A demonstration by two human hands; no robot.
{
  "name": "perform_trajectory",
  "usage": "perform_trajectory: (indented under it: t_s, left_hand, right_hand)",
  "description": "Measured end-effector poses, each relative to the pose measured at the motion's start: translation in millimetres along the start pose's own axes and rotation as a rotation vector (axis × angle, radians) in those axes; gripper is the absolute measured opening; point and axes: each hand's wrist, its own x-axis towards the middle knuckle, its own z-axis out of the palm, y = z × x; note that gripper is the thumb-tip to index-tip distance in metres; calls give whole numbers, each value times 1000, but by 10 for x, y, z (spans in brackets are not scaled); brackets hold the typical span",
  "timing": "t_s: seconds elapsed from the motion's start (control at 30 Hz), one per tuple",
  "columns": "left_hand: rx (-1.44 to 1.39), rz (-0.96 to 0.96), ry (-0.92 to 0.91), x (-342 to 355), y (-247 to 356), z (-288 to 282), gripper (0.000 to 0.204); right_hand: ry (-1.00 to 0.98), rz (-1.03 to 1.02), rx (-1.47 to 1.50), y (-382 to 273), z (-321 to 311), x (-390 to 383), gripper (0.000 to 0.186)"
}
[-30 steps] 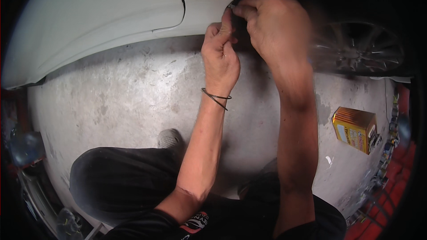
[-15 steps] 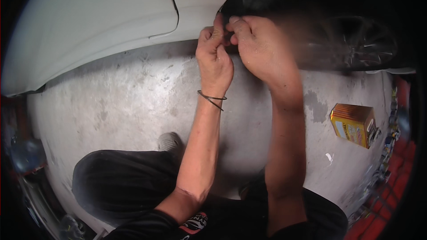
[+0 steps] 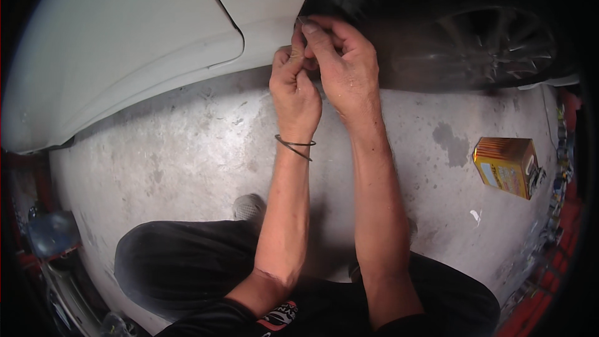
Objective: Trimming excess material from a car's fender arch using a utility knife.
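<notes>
A white car body (image 3: 268,25) fills the upper left, its panel ending at the dark wheel arch. At the arch's lower front edge both my hands meet, close together. My left hand (image 3: 294,97) has curled fingers, with one finger pointing up along the edge; what they grip, if anything, is hidden. Thumb and forefinger of my right hand (image 3: 346,72) are pinched at the panel edge, just above the left fingers. Something small and pale may sit at the fingertips, too small to name. Right of the hands is the wheel (image 3: 493,43), dark and spoked.
A yellow-gold rectangular can (image 3: 505,165) lies on the grey concrete floor (image 3: 187,143) to the right. A white scrap (image 3: 476,216) is near it. Along the right rim runs a red surface with assorted small items. A bluish container (image 3: 53,234) stands at far left.
My right hand has turned and shifted left, its pinched fingertips now higher against the panel edge. The left hand stays nearly in place. The view has shifted slightly.
</notes>
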Motion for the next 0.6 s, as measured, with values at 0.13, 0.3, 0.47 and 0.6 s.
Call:
perform_trajectory:
  t_s: [0.13, 0.3, 0.47, 0.6]
  left_hand:
    - [-59, -56, 33, 7, -8, 0, 27]
    - [-13, -93, 8, 7, -15, -43, 26]
    - [9, 1, 13, 17, 2, 11, 41]
    - [-1, 7, 17, 15, 21, 10, 43]
  right_hand:
    - [61, -47, 5, -29, 22, 24, 25]
    - [87, -87, -6, -50, 37, 4, 24]
    - [84, -151, 7, 31, 40, 63, 22]
    - [90, -107, 37, 88, 84, 65, 22]
